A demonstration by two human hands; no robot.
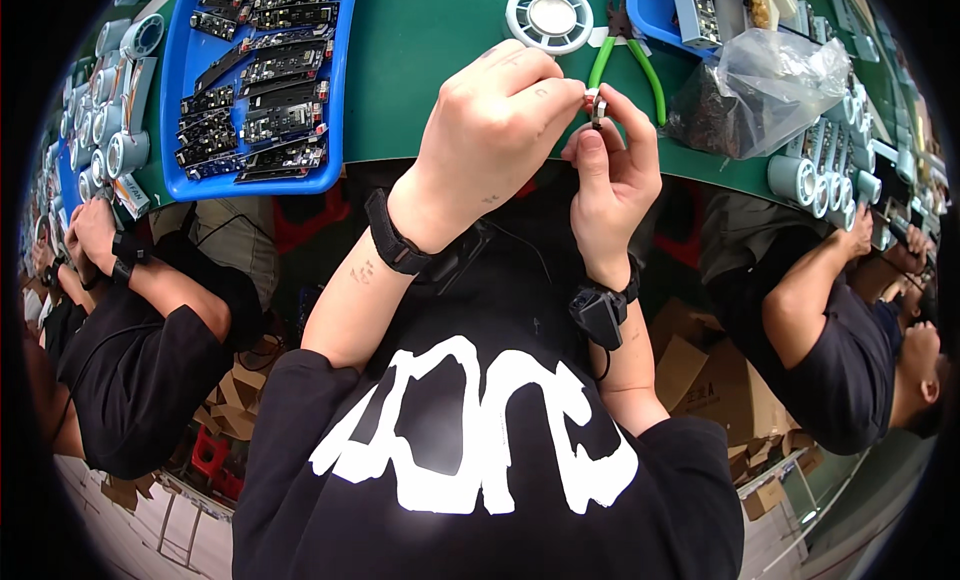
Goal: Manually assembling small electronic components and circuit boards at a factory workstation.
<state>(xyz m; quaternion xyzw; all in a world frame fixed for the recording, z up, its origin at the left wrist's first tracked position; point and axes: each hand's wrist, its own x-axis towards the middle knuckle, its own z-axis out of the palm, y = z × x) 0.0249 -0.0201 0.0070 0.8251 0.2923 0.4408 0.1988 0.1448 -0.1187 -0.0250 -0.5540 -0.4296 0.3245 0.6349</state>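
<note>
At the near edge of the green table (420,40): one small metal part (599,111), silvery and dark, sits between the person's left hand (495,115) and right hand (615,170); how high it is off the surface I cannot judge.
Right grip: narrow, with the part pinched among the fingertips, index finger along its right side and thumb just below.
Left grip: thumb and index drawn nearly together at a reddish-white bit (591,96) by the part's far end; whether they clasp it or only touch it I can't tell, since the fingers cover it.
Long axis of the part: roughly pointing away from the person, so it stands across the line of the left fingertips, which come in from the left.
Nearer hand: both are at the part, though the right surrounds more of it and the left meets only the far end.
Green-handled pliers (622,26): just beyond the part, dark head pointing away, handles spread toward the fingers, nobody gripping them.
Pale blue ring (549,16): beyond the left hand, beside the pliers.
Blue tray (342,90): off to the left, holding rows of circuit boards (288,65).
Clear bag (770,65): right of the right hand, apart from it, with something dark inside.
</note>
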